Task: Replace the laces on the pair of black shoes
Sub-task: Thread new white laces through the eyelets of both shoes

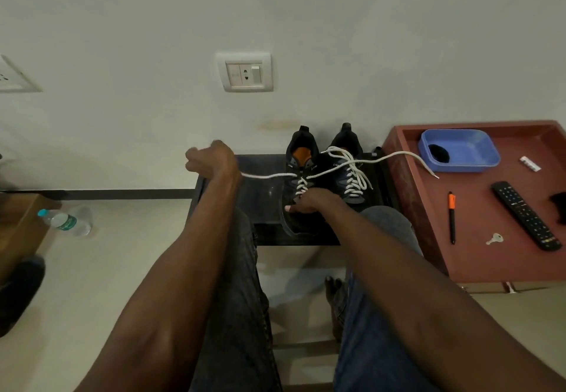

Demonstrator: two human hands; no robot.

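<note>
Red table (477, 257): blue tray (471, 159), remote (526, 216), pen (452, 217), key (495, 239). Bottle (66, 222) on floor.

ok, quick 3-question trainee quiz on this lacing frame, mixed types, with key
1. True or false: the right shoe already carries a white lace through its eyelets.
2. Which hand pulls the white lace out to the side? A) left hand B) right hand
3. Fill in: the lace's free end lies on the red ___.

Key: 1 true; 2 A; 3 table.
</note>
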